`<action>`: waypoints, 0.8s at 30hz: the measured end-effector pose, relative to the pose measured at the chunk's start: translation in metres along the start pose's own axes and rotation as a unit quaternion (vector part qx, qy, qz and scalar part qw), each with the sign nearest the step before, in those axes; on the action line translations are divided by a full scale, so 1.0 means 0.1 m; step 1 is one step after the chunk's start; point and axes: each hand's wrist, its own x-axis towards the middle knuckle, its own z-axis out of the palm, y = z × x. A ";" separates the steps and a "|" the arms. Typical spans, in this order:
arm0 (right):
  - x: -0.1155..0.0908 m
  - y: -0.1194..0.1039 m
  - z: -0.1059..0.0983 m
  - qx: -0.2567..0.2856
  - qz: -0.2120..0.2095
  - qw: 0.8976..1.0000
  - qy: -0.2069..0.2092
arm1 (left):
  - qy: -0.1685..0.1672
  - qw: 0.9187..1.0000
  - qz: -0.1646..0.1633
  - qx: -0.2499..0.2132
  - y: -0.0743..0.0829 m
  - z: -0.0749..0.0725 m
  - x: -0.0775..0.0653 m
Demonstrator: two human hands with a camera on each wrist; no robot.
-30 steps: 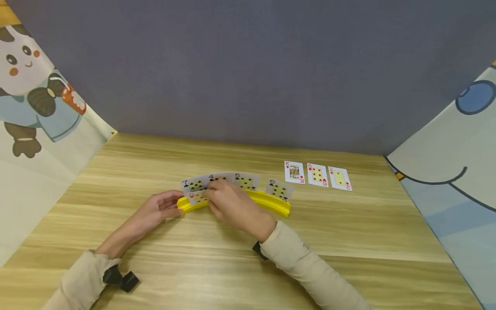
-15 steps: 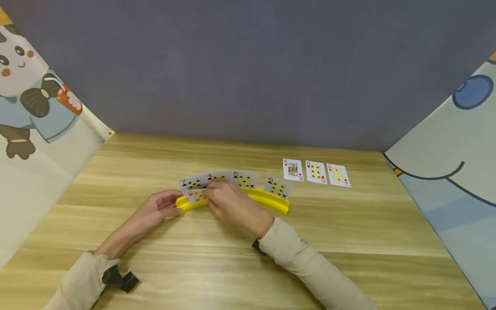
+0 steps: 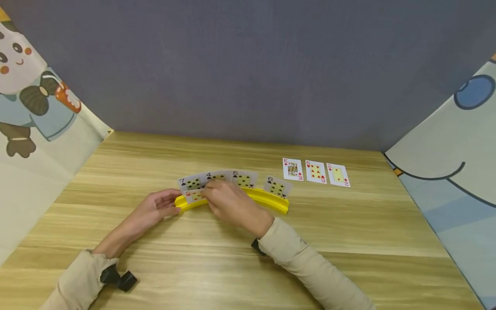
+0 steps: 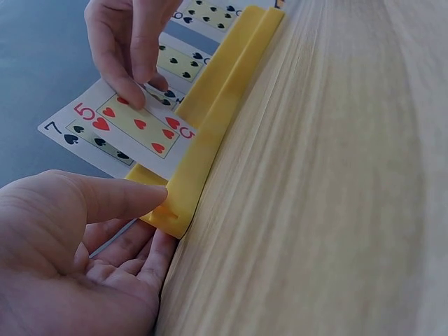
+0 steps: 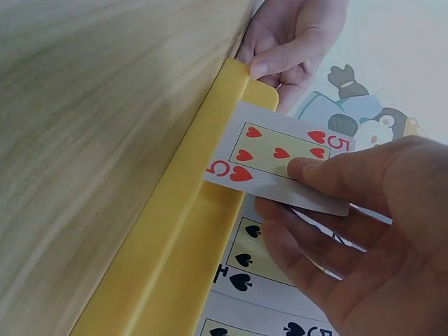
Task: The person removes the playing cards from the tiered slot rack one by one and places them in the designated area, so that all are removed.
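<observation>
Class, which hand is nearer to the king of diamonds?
Right. The right hand pinches the five of hearts, left of and below the king in the head view; the left hand, farther left, grips the yellow holder.

From the head we look forward and down across the table (image 3: 348, 228). From the wrists we look close along the yellow holder (image 4: 213, 98) in opposing directions, sharing the five of hearts (image 5: 269, 150): left wrist, right hand (image 4: 129, 38) upper left; right wrist, left hand (image 5: 301, 42) at top.
</observation>
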 end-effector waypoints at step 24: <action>-0.07 -0.04 -0.15 0.026 -0.043 0.993 0.102 | 0.000 1.000 0.007 0.001 0.04 0.00 -0.04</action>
